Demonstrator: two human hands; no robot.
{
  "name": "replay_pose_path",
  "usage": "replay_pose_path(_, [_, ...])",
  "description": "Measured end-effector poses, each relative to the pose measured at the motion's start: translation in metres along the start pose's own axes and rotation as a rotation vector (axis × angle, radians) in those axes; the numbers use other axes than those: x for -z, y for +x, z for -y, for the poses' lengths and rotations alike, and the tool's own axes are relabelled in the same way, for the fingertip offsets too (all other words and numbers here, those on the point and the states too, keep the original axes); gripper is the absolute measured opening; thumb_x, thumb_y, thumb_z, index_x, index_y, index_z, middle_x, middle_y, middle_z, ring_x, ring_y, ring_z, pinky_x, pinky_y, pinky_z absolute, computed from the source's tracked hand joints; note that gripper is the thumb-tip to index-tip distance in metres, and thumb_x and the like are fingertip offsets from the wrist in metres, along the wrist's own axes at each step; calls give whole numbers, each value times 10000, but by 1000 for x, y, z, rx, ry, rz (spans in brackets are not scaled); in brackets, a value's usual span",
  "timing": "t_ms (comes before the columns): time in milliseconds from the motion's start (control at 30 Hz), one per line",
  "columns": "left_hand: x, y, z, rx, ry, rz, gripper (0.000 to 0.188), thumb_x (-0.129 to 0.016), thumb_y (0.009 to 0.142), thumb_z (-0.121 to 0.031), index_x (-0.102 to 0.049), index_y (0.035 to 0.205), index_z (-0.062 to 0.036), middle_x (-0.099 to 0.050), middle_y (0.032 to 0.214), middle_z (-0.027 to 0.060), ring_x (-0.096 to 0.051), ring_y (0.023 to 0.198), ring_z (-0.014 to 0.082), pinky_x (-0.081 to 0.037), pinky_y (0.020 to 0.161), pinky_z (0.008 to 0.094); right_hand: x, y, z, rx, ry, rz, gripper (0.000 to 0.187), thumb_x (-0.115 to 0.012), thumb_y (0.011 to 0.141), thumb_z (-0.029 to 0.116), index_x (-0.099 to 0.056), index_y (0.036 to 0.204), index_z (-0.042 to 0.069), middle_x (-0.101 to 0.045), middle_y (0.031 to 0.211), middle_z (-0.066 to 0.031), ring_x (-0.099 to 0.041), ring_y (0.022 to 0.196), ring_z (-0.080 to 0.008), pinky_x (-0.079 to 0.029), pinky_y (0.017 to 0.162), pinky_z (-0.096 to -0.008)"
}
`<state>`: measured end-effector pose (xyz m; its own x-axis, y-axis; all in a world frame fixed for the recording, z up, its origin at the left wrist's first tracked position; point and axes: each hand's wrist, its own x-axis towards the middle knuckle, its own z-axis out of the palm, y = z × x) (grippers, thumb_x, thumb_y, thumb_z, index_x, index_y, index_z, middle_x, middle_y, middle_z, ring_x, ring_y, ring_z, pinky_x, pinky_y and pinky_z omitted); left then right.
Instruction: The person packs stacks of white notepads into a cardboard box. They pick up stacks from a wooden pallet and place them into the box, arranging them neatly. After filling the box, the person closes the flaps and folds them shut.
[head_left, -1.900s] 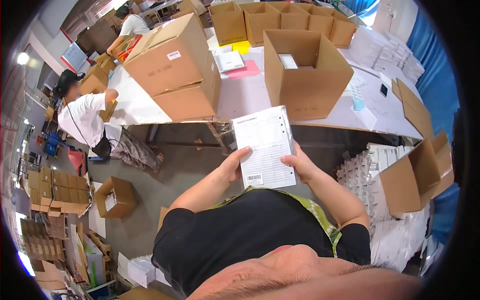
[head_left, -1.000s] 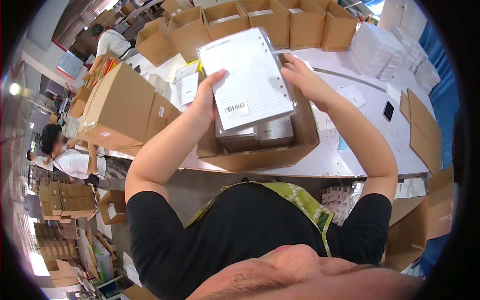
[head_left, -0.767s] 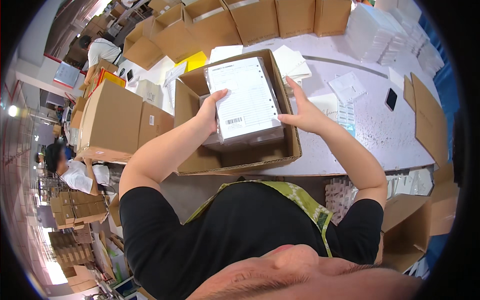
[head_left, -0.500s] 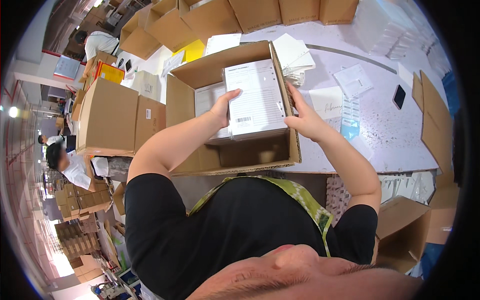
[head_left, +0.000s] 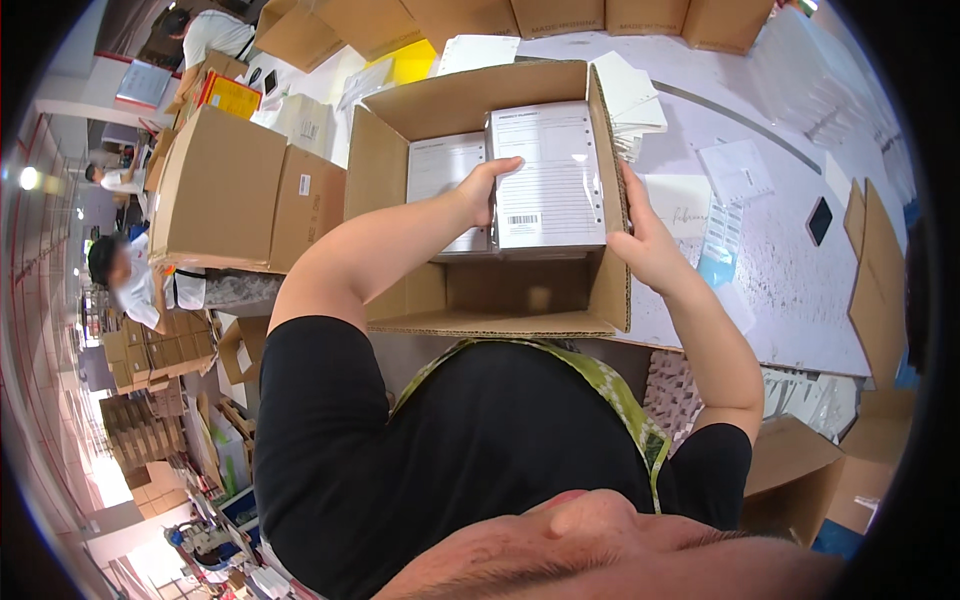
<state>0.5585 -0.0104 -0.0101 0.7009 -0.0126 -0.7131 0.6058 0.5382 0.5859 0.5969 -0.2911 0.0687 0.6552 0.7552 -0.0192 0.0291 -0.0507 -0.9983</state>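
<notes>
An open cardboard box (head_left: 480, 325) stands in front of me. Inside it, two stacks of wrapped, printed, hole-punched paper lie side by side: the left stack (head_left: 432, 165) and the right stack (head_left: 545, 185), which has a barcode label. My left hand (head_left: 485, 190) is closed on the right stack's left edge, thumb on top; its other fingers are partly hidden between the stacks. My right hand (head_left: 648, 240) holds the box's right wall, thumb at the rim and fingers along the outside. The near part of the box shows bare cardboard.
A closed carton (head_left: 215, 190) stands left of the box. Behind and beside it lie loose white sheets (head_left: 630, 105), a printed card (head_left: 675, 205) and a phone (head_left: 820, 221). Open cartons (head_left: 560, 15) line the far edge. Clear-wrapped stacks (head_left: 805, 75) sit far right. Other people work at left.
The right stack now sits straighter and more level beside the left one. My left hand stays on it, my right at the box wall. The whole view has shifted slightly.
</notes>
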Motion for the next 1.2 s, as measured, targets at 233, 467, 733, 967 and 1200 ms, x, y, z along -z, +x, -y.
replay_pose_path(233, [16,36,16,-23,214,-249,498,-612,947,-256,-489,1332,36,-601,1262,167,-583,1173,323,-465,1004,499,0,1,-1,-21,0,10,918,-474,732,-12,-79,1561,-21,-195,1596,-226,-159,1504,-304,-197,1190,-369])
replay_pose_path(467, [-42,1,15,-308,952,-490,803,-657,920,-285,-214,1524,6,-256,1554,261,-268,1449,373,-305,1150,512,5,2,-4,7,10,20,920,-481,733,-5,-72,1557,-34,-158,1611,-226,-117,1516,-295,-139,1204,-355])
replay_pose_path(733, [-65,-17,10,-494,2010,-177,806,-503,898,-649,-200,1569,-320,-88,1642,151,-26,1511,400,-98,1154,671,1,2,-13,29,8,8,916,-478,736,-2,-77,1559,-27,-151,1614,-209,-103,1518,-288,-142,1205,-359])
replay_pose_path(967, [-51,-3,7,-549,2059,-208,791,-457,903,-681,-193,1569,-346,-82,1648,128,-43,1511,394,-126,1120,711,-3,5,-10,40,34,2,909,-484,739,13,-99,1562,-12,-177,1605,-200,-129,1511,-290,-153,1202,-359])
replay_pose_path(1200, [-51,-1,10,-647,2124,-212,783,-453,909,-674,-194,1570,-346,-75,1651,123,-31,1516,377,-121,1126,704,-5,4,-14,17,89,-34,909,-500,743,25,-109,1562,-7,-177,1607,-193,-130,1512,-283,-132,1206,-356])
